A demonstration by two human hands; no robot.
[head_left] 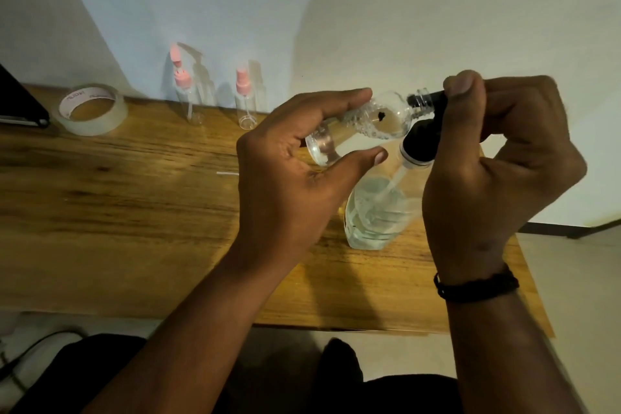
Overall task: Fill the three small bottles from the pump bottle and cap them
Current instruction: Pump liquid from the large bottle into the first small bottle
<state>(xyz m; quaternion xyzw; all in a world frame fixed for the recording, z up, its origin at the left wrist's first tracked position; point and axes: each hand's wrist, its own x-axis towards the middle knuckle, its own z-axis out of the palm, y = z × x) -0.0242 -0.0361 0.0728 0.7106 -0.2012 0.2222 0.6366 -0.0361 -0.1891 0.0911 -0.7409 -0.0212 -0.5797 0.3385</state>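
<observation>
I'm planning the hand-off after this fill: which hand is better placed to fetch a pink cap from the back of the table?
Probably the left hand. It holds the small clear bottle sideways, nearer the pink-capped bottles. The right hand grips the pump bottle's black nozzle, farther away.

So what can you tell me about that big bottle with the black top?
The pump bottle is clear plastic with a black pump head and a white collar. It stands on the wooden table near its right end, partly filled with clear liquid; a dip tube shows inside. The right hand grips the pump's spout, which meets the mouth of the small bottle that the left hand holds tilted.
</observation>
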